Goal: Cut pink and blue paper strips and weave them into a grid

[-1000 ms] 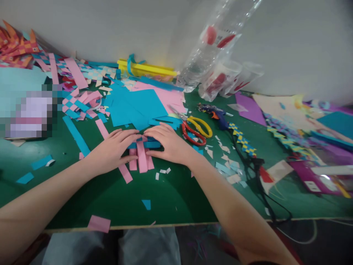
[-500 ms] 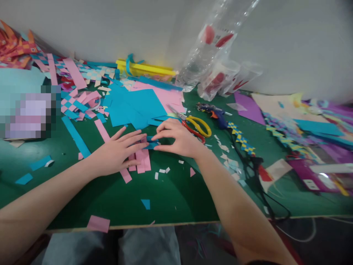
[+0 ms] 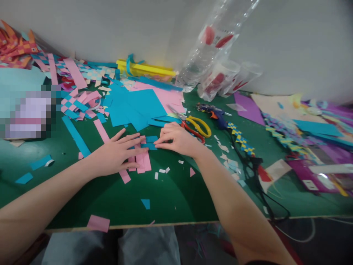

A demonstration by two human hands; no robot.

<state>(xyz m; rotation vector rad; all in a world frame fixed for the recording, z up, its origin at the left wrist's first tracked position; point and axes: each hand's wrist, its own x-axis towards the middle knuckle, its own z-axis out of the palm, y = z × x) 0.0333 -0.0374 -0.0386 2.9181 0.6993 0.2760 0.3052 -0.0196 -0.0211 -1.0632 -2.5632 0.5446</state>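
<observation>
My left hand lies flat with its fingers spread over several pink paper strips, pressing them to the green table. Blue paper strips cross the pink ones and stick out to the right from under my left fingertips. My right hand has thumb and fingertips pinched together at the right end of the lower blue strip. Part of the crossing of pink and blue strips is hidden under my left hand. A longer pink strip runs slantwise beneath the left hand.
Scissors with yellow and red handles lie just behind my right hand. Blue sheets are spread further back. A glue gun with a black cord lies to the right. Plastic-wrapped cups lean on the wall. Paper scraps litter the table.
My right fingers have drawn closer together and shifted slightly, now at the blue strip's right end, so more of the blue strips shows. My left hand stays nearly in place.
</observation>
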